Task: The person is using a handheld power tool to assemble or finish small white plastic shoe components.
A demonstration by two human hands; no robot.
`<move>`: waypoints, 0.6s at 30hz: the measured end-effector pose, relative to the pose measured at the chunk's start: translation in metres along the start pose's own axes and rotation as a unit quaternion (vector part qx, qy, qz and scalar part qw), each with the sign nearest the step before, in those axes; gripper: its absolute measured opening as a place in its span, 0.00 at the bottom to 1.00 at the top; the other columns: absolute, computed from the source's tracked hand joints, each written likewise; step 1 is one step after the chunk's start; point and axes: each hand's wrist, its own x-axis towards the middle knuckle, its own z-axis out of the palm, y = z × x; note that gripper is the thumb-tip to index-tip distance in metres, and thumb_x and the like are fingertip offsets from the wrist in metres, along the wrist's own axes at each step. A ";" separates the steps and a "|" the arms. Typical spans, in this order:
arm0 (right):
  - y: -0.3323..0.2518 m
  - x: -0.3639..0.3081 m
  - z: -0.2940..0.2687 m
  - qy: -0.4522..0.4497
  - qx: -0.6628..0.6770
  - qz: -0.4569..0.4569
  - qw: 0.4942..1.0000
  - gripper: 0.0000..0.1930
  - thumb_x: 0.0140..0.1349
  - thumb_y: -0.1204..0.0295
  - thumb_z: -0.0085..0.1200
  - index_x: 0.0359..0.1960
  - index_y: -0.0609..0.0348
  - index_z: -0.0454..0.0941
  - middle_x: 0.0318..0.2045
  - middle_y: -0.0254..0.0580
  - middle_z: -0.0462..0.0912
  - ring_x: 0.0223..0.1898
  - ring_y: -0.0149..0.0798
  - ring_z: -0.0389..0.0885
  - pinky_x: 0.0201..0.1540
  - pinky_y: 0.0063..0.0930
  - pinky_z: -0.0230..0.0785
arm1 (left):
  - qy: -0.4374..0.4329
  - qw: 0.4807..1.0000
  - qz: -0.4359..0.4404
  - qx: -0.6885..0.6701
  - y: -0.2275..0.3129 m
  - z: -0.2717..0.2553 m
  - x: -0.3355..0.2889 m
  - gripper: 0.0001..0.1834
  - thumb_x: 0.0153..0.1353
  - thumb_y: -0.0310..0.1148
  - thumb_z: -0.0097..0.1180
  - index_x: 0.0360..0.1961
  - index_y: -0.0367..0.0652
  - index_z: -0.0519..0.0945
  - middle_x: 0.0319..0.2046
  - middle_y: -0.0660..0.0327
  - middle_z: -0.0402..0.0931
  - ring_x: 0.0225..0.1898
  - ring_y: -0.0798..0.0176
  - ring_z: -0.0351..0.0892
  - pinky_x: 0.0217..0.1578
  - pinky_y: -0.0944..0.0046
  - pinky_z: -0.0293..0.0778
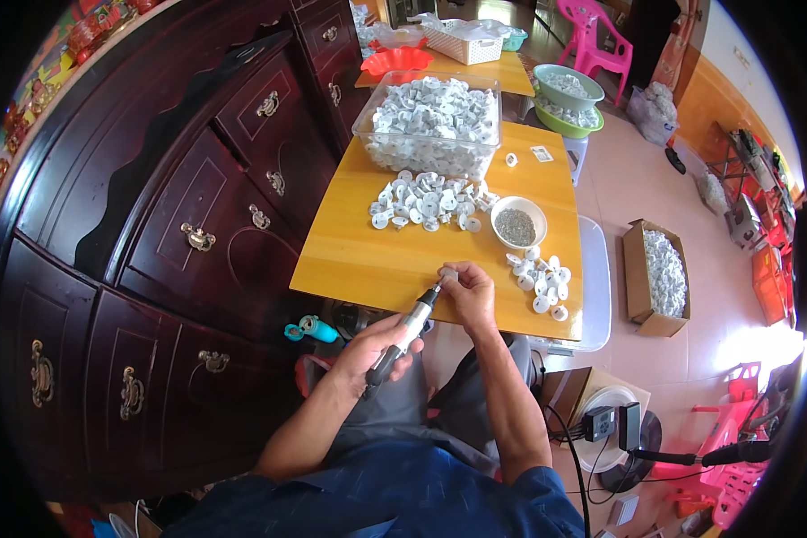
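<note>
Both curled: L hand [370, 350] grips driver [416, 316], R hand [472, 294] pinches pc [449, 274].

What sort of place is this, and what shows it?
Probably a room in a home, partly used for handwork: a dark wooden cabinet stands on the left, a pink plastic chair farther back, and a clear tub of white pieces sits on the table.

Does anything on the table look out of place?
Only mildly: one white piece sits alone near a small card, apart from the larger pile and the smaller group. I see no clear damage there.
</note>
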 end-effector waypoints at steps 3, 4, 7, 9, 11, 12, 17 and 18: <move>-0.002 0.000 0.000 0.003 0.003 0.000 1.000 0.08 0.62 0.83 0.59 0.43 0.67 0.79 0.36 0.37 0.85 0.35 0.26 0.82 0.38 0.19 0.77 | -0.002 0.999 -0.014 -0.042 0.000 -0.001 0.000 0.25 0.72 0.39 0.49 0.66 0.43 0.64 0.38 0.56 0.74 0.25 0.70 0.73 0.22 0.69 0.74; -0.003 0.000 -0.001 -0.001 0.012 0.006 1.000 0.08 0.61 0.83 0.59 0.43 0.67 0.79 0.36 0.37 0.85 0.35 0.26 0.82 0.38 0.20 0.77 | -0.004 0.998 -0.016 -0.064 0.000 0.000 0.000 0.24 0.72 0.39 0.48 0.66 0.43 0.64 0.38 0.56 0.74 0.26 0.69 0.74 0.22 0.69 0.74; -0.004 0.000 -0.001 -0.011 0.032 0.010 0.999 0.09 0.61 0.84 0.59 0.43 0.67 0.79 0.37 0.38 0.85 0.35 0.27 0.82 0.38 0.20 0.77 | -0.014 0.995 -0.018 -0.098 -0.001 -0.002 -0.001 0.24 0.73 0.40 0.48 0.65 0.43 0.64 0.39 0.56 0.75 0.26 0.69 0.74 0.22 0.69 0.74; -0.004 0.002 -0.002 -0.018 0.041 0.007 0.999 0.08 0.61 0.84 0.59 0.42 0.67 0.79 0.37 0.38 0.85 0.35 0.27 0.82 0.38 0.20 0.78 | -0.021 0.994 -0.017 -0.110 -0.002 -0.004 -0.002 0.24 0.73 0.40 0.48 0.65 0.43 0.65 0.39 0.56 0.75 0.26 0.69 0.74 0.21 0.69 0.75; -0.003 0.002 -0.003 -0.035 0.012 0.013 0.999 0.09 0.61 0.84 0.59 0.42 0.67 0.79 0.37 0.38 0.84 0.36 0.28 0.82 0.39 0.21 0.78 | -0.009 0.996 -0.015 -0.085 -0.002 -0.004 -0.004 0.24 0.73 0.39 0.48 0.65 0.42 0.65 0.39 0.56 0.74 0.26 0.69 0.74 0.22 0.69 0.74; -0.003 0.002 -0.003 -0.036 0.012 0.011 0.999 0.09 0.61 0.84 0.59 0.42 0.67 0.79 0.37 0.38 0.84 0.36 0.28 0.82 0.39 0.21 0.78 | -0.009 0.996 -0.013 -0.085 -0.002 -0.003 -0.005 0.24 0.73 0.39 0.48 0.65 0.42 0.65 0.39 0.56 0.74 0.26 0.69 0.74 0.22 0.69 0.74; -0.005 0.001 -0.001 -0.030 0.042 0.028 0.998 0.09 0.60 0.85 0.59 0.42 0.67 0.78 0.36 0.39 0.84 0.35 0.29 0.82 0.39 0.21 0.79 | 0.035 0.999 0.009 0.000 -0.002 0.006 -0.005 0.23 0.71 0.38 0.49 0.63 0.41 0.66 0.38 0.56 0.74 0.26 0.69 0.73 0.22 0.69 0.73; -0.005 0.001 -0.002 -0.031 0.040 0.027 0.998 0.09 0.60 0.85 0.59 0.42 0.67 0.78 0.36 0.39 0.84 0.35 0.29 0.82 0.39 0.21 0.79 | 0.034 0.999 0.010 -0.001 -0.002 0.005 -0.005 0.23 0.71 0.38 0.49 0.63 0.41 0.66 0.38 0.56 0.74 0.26 0.69 0.73 0.22 0.69 0.73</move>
